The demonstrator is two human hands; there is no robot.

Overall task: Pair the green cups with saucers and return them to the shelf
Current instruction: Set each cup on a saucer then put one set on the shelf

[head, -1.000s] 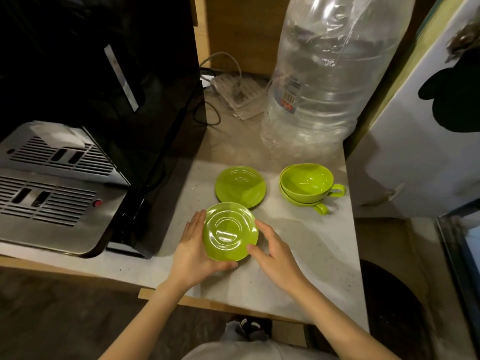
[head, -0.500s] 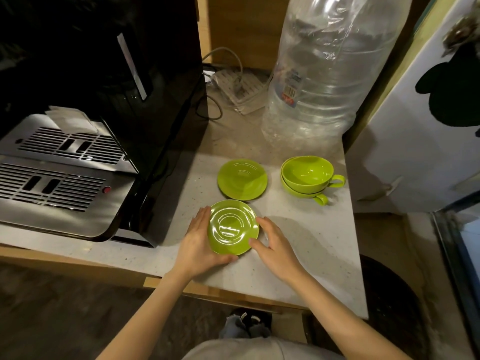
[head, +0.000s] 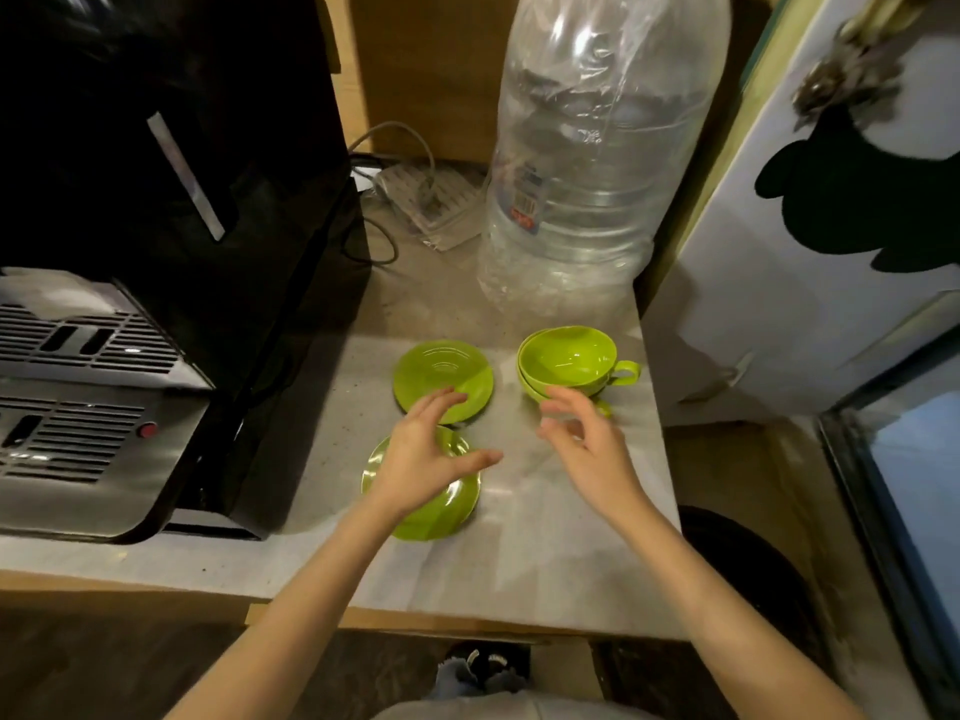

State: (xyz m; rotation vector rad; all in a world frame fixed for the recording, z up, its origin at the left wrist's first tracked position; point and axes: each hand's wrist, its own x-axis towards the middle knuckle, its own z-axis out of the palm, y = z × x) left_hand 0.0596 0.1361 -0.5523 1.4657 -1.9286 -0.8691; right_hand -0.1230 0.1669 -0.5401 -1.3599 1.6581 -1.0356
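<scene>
Two green saucers lie on the pale counter. The near saucer is partly covered by my left hand, which hovers over it with fingers spread and holds nothing. The far saucer lies just beyond, its front edge under my left fingertips. Two green cups are stacked one inside the other at the right, handles pointing right. My right hand floats empty and open just in front of the cups, fingers curled toward them.
A black and steel coffee machine fills the left side. A large clear plastic water bottle stands behind the cups. A power strip with cables lies at the back. A white cabinet bounds the right.
Both hands have let go of the near saucer, which now rests on the counter. My left hand has lifted above it and my right hand has moved right and forward toward the stacked cups.
</scene>
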